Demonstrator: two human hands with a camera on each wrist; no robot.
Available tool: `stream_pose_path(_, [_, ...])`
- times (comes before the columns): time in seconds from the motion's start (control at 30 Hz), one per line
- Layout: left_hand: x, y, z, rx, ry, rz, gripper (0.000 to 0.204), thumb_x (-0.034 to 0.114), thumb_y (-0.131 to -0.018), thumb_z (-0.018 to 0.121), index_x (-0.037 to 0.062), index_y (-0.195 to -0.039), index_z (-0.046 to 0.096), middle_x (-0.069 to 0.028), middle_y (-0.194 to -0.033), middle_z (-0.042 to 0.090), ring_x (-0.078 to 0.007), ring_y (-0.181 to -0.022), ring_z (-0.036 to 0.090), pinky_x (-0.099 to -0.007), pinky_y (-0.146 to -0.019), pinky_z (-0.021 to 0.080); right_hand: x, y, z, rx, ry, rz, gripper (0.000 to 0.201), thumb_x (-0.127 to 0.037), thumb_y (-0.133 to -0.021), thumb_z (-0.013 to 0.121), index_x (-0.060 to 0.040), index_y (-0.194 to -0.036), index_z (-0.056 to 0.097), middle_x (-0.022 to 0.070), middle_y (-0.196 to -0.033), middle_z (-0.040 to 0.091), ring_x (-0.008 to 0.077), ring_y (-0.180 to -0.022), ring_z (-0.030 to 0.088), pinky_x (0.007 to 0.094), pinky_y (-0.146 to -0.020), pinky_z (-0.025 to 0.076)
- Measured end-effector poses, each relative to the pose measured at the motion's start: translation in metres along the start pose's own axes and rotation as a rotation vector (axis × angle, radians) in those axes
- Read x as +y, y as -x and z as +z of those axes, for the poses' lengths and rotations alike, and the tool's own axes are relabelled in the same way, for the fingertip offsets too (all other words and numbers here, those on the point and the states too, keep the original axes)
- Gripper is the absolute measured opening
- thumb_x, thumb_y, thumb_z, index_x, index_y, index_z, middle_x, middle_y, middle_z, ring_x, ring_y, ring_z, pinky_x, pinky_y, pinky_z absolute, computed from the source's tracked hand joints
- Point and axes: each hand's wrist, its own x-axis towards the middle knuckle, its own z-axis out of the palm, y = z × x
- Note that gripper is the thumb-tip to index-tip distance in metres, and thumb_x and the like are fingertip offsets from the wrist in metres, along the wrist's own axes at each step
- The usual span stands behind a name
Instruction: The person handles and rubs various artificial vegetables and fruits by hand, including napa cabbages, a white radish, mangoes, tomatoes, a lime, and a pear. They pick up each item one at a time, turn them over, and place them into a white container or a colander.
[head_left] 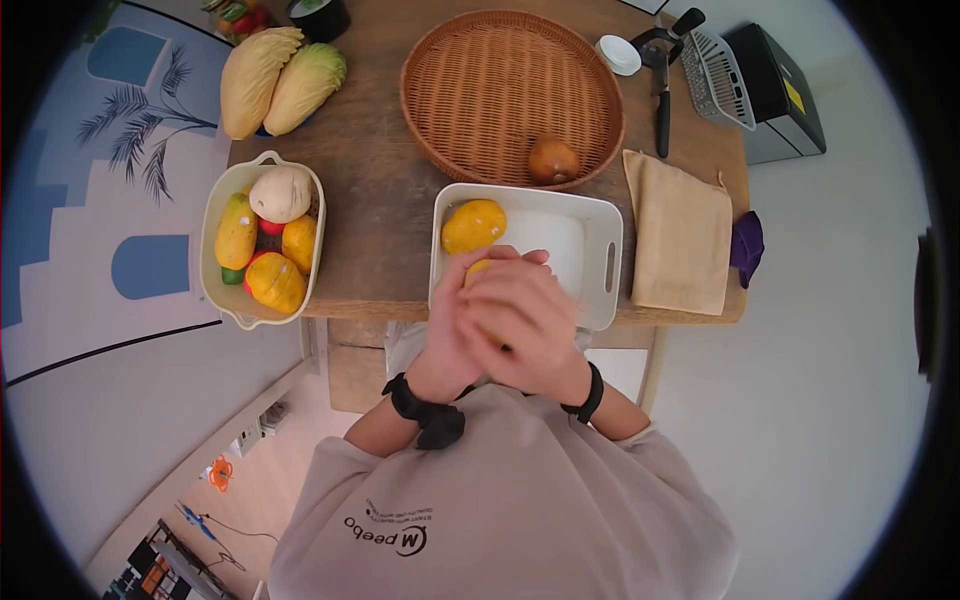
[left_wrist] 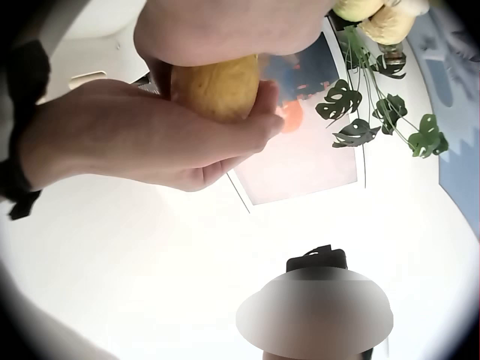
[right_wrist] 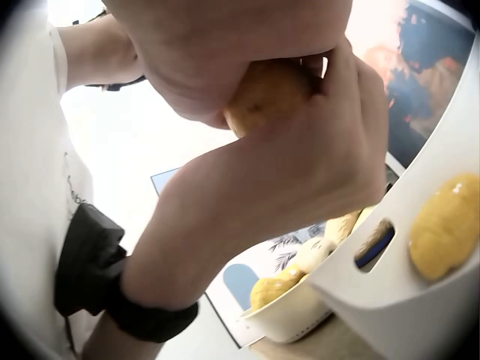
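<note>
Both hands meet over the near edge of a white tub, close in front of the person's shirt. The left hand and the right hand are cupped around a yellow oval fruit, which shows between the palms in both wrist views. Fingers cover most of it. In the right wrist view its end has a small dark spot, and the right hand is blurred in the head view. Another yellow fruit lies inside the tub, beyond the hands.
Behind the tub sits a round wicker tray with a brown round fruit. A cream basket of produce stands left, below two cabbages. To the right lie a beige cloth bag, a knife and a grey basket.
</note>
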Motion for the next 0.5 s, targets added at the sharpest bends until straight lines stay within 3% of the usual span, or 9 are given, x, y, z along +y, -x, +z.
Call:
stream_pose_path(0.1, [0.006,-0.002,0.0,0.163,0.23,-0.149,0.032,0.027,-0.113,0.05,0.0012,-0.128,0.063,-0.0141,-0.13,0.068,-0.026,-0.127,0.066,-0.0393,-0.112,0.053,-0.021,0.001,-0.006,-0.273,0.045,-0.257,0.022,0.002,-0.067,0.08,-0.0016,-0.088,0.075,0.0123,-0.107,0.078,0.0335,-0.103,0.075,0.0444,-0.093,0.061])
stream_pose_path(0.2, [0.001,-0.011,-0.027,-0.014,0.375,-0.211,0.033,0.031,-0.11,0.051,0.0045,-0.12,0.067,-0.0155,-0.134,0.07,-0.0274,-0.127,0.065,-0.0418,-0.12,0.047,0.008,0.018,-0.001,0.028,-0.128,-0.068,0.019,0.003,-0.071,0.08,-0.0009,-0.089,0.075,0.014,-0.109,0.079,0.035,-0.106,0.076,0.0466,-0.096,0.061])
stream_pose_path(0.3, [0.006,-0.011,0.006,0.154,0.211,-0.125,0.03,0.031,-0.109,0.055,0.0049,-0.116,0.068,-0.0128,-0.124,0.072,-0.0263,-0.121,0.067,-0.0414,-0.118,0.049,0.01,0.004,0.0,0.114,-0.033,0.047,0.02,0.003,-0.074,0.079,-0.0013,-0.094,0.076,0.015,-0.107,0.079,0.0356,-0.106,0.077,0.0485,-0.099,0.06])
stream_pose_path(0.37, [0.005,-0.004,0.009,0.193,0.201,-0.13,0.031,0.032,-0.109,0.055,0.0046,-0.116,0.068,-0.0115,-0.122,0.072,-0.0256,-0.121,0.067,-0.0411,-0.117,0.05,-0.002,0.032,0.011,-0.04,0.257,0.015,0.02,0.002,-0.078,0.076,-0.0002,-0.098,0.076,0.0176,-0.109,0.079,0.0374,-0.108,0.076,0.0496,-0.101,0.06])
stream_pose_path(0.4, [0.005,-0.002,0.009,0.209,0.196,-0.135,0.031,0.032,-0.109,0.055,0.0045,-0.115,0.068,-0.0108,-0.122,0.072,-0.0252,-0.121,0.067,-0.0409,-0.117,0.05,0.002,0.04,0.011,-0.067,0.256,-0.025,0.02,0.001,-0.079,0.075,0.0003,-0.1,0.076,0.0187,-0.111,0.078,0.0381,-0.11,0.076,0.05,-0.102,0.059])
stream_pose_path(0.43, [0.003,-0.004,0.0,0.099,0.272,-0.175,0.033,0.033,-0.109,0.054,0.0042,-0.117,0.068,-0.0109,-0.124,0.072,-0.0254,-0.123,0.067,-0.0408,-0.118,0.049,0.003,0.043,0.01,-0.094,0.254,-0.065,0.021,0.0,-0.08,0.074,0.0008,-0.101,0.075,0.0199,-0.112,0.078,0.0388,-0.112,0.075,0.0504,-0.103,0.059])
stream_pose_path(0.5, [-0.002,-0.006,-0.027,-0.121,0.431,-0.248,0.035,0.034,-0.11,0.052,0.0037,-0.121,0.067,-0.0111,-0.128,0.071,-0.0257,-0.126,0.066,-0.0406,-0.12,0.048,0.014,0.015,-0.012,-0.059,-0.054,-0.191,0.023,-0.004,-0.081,0.073,0.0017,-0.104,0.075,0.0219,-0.116,0.077,0.0397,-0.116,0.074,0.0511,-0.105,0.058])
